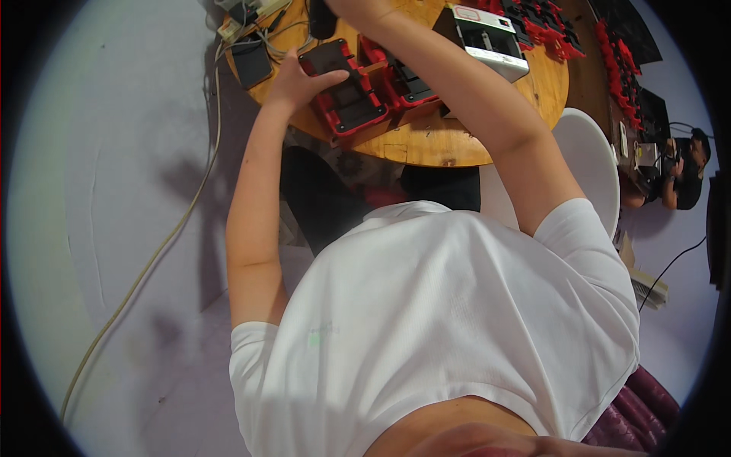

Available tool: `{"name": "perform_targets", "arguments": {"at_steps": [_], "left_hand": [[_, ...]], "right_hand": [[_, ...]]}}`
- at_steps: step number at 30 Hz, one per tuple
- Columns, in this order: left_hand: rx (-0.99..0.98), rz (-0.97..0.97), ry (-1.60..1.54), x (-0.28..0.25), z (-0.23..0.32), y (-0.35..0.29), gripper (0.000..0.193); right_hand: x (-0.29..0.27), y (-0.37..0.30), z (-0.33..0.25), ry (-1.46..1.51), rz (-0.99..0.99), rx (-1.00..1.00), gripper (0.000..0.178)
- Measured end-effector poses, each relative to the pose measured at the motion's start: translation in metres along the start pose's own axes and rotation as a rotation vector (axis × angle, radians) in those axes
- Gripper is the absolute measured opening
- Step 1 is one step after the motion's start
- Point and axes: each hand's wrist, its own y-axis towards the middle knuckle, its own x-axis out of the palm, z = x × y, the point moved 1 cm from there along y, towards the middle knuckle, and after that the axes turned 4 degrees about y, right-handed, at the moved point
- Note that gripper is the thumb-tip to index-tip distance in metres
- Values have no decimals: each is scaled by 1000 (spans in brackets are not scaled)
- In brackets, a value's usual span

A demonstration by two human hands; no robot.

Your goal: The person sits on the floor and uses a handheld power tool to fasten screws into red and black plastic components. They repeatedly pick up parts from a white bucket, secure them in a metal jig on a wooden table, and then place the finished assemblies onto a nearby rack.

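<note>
My left hand [295, 85] lies at the left edge of a red and black case [352, 105], thumb stretched over its black top and a finger pointing away along the side. The fingers are spread apart. A second red and black case [407, 82] sits beside it on the right, partly behind my right forearm. My right hand [359, 9] reaches to the far edge of the view, where its fingers are cut off. Against it is the end of a dark, rounded object [322, 20]; its kind and whether the fingers close on it are hidden.
Both cases rest on a round wooden table [457, 154]. A silver and black boxy device [493, 46] stands at the right, with several red and black parts [544, 27] beyond. Cables [274, 34] and a dark flat box [251, 61] lie far left. Another person [689, 167] is at far right.
</note>
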Motion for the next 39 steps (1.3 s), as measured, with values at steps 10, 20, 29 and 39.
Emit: {"name": "perform_targets", "arguments": {"at_steps": [10, 20, 29, 39], "left_hand": [[172, 69, 614, 72, 101, 53, 92], [206, -36, 338, 1, 137, 62, 75], [51, -694, 232, -26, 155, -29, 51], [-334, -986, -327, -11, 148, 10, 36]], "right_hand": [[-81, 8, -121, -194, 55, -21, 23], [-103, -15, -185, -198, 56, 110, 30], [-106, -130, -145, -256, 54, 767, 53], [-134, -172, -88, -465, 119, 582, 55]]}}
